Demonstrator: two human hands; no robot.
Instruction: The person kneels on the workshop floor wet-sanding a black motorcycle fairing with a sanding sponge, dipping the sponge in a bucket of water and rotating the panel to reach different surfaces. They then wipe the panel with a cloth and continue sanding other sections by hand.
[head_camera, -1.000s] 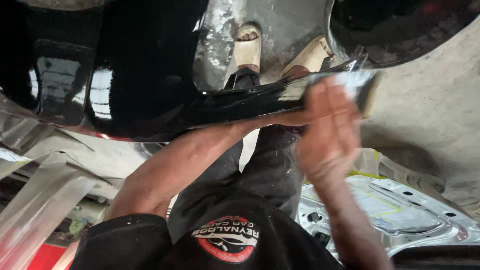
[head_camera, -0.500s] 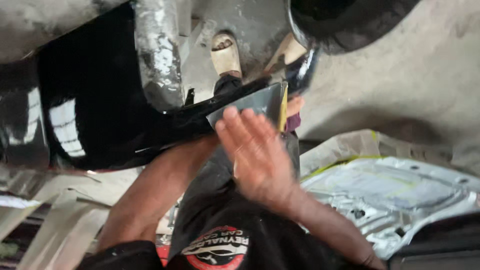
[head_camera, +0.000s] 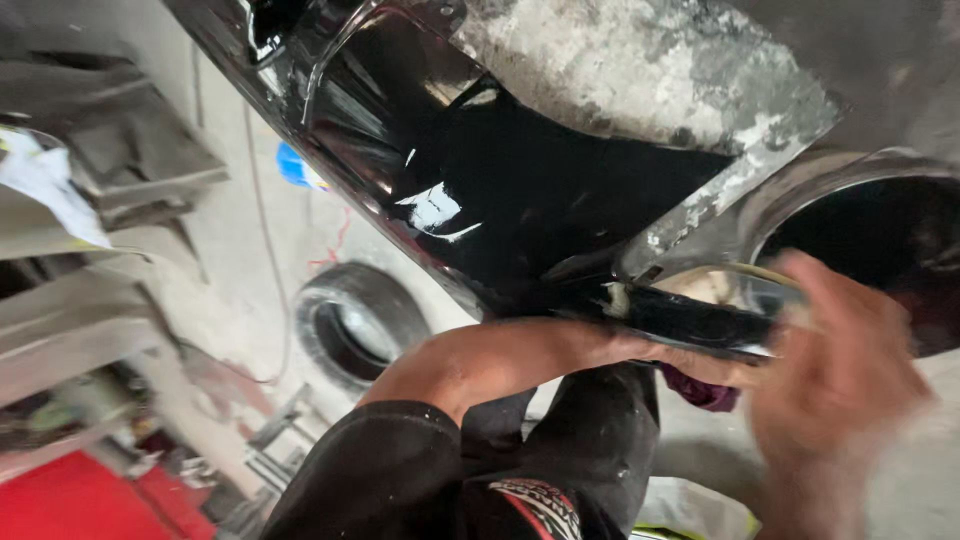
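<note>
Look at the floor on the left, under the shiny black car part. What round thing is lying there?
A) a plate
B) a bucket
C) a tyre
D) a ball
C: a dark rubber tyre with an open middle lies flat on the grey floor, left of the person's left arm and below the glossy black car panel.

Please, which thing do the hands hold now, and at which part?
The left hand grips the glossy black car body panel by its narrow lower edge. The blurred right hand lies against that edge; its grip cannot be told.
</note>
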